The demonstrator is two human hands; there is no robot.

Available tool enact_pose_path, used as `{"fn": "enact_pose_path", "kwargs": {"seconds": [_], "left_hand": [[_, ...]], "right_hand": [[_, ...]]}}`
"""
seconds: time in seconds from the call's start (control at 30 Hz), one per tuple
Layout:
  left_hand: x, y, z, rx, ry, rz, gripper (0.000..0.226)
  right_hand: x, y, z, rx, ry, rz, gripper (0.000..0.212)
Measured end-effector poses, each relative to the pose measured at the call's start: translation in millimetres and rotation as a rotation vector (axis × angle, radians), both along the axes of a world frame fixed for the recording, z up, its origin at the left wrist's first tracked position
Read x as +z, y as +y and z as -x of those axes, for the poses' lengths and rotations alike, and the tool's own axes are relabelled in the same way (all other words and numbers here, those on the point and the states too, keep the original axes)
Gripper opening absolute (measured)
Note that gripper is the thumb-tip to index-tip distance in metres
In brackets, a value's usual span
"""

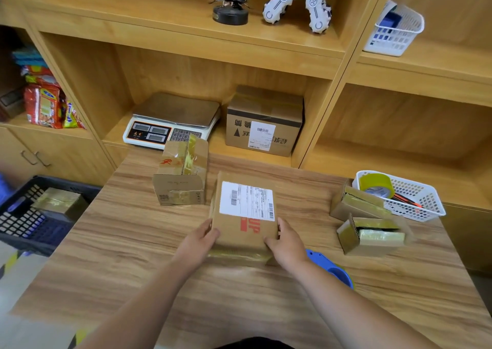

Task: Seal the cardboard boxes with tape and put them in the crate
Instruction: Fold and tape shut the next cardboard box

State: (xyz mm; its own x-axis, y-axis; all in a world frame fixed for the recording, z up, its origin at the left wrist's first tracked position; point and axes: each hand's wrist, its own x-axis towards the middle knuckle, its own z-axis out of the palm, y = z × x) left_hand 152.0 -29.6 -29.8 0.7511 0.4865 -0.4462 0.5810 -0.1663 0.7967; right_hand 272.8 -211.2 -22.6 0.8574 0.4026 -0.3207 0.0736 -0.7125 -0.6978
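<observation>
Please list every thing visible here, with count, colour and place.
table: 1, wooden, centre
shelves: 1, wooden, behind table
labelled box: 1, brown, table centre
open box: 1, brown, behind it
side boxes: 2, brown, table right
table basket: 1, white, table right
tape roll: 1, yellowish, in table basket
dispenser: 1, blue, table front
crate: 1, dark, left of table
taped box: 1, brown, in crate
scale: 1, white, middle shelf
shelf box: 1, brown, beside scale
shelf basket: 1, white, upper right
toy robots: 2, black, white, top shelf
snack packets: several, red, yellow, left shelf
left hand: 1, grips labelled box's left side
right hand: 1, grips its right side
</observation>
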Motion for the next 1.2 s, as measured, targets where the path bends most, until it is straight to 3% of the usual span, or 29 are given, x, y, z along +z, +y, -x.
{"fn": "enact_pose_path", "kwargs": {"seconds": [0.07, 0.1, 0.37, 0.57, 0.87, 1.0, 1.2], "left_hand": [[-7, -9, 6, 0.004, 0.003, 0.036, 0.025], [-10, -13, 8, 0.02, -0.012, 0.069, 0.023], [-1, -20, 4, 0.046, -0.061, 0.184, 0.03], [10, -12, -10, 0.009, -0.177, 0.25, 0.049], [27, -8, -25, 0.138, -0.21, 0.106, 0.006], [30, -4, -28, 0.201, -0.191, 0.073, 0.034], [34, -4, -32, 0.333, -0.175, 0.113, 0.054]], "right_hand": [[-1, -4, -2, -0.005, 0.01, -0.006, 0.034], [-1, -6, -2, -0.009, 0.018, -0.007, 0.031], [-1, -11, -4, -0.029, 0.069, -0.01, 0.017], [23, -12, -20, -0.136, 0.045, -0.21, 0.011], [48, -6, -26, -0.144, -0.066, -0.313, 0.031], [60, -2, -30, -0.154, -0.109, -0.363, 0.036], [72, -1, -31, -0.145, -0.09, -0.384, 0.039]]}}
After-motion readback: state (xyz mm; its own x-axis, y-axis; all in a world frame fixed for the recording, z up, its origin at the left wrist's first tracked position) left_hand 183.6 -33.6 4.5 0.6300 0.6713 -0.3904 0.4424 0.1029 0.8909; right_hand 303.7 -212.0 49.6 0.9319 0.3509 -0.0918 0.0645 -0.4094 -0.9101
